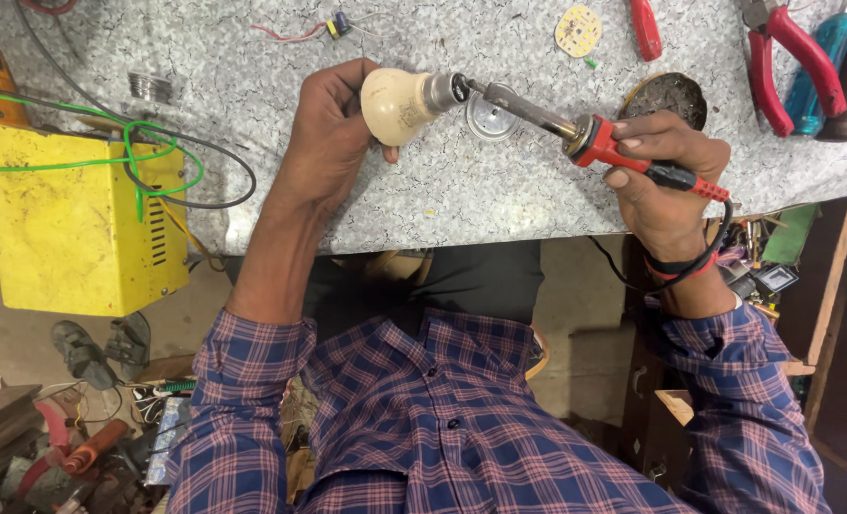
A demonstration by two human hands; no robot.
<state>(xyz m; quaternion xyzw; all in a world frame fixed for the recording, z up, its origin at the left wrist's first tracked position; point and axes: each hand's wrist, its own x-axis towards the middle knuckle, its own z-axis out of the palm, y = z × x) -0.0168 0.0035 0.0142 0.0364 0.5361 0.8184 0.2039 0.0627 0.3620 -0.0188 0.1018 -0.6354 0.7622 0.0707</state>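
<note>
My left hand grips a cream-coloured light bulb by its dome, its metal screw base pointing right. My right hand holds a red-handled soldering iron. The iron's dark metal tip touches the end of the bulb's base. Both are held just above the grey speckled worktop. A black cord runs from the iron's handle down past my right wrist.
A yellow metal box with green and black wires stands at the left. A round metal disc and a dark round tin lie behind the iron. Red pliers, a red screwdriver handle and a round circuit board lie at the back.
</note>
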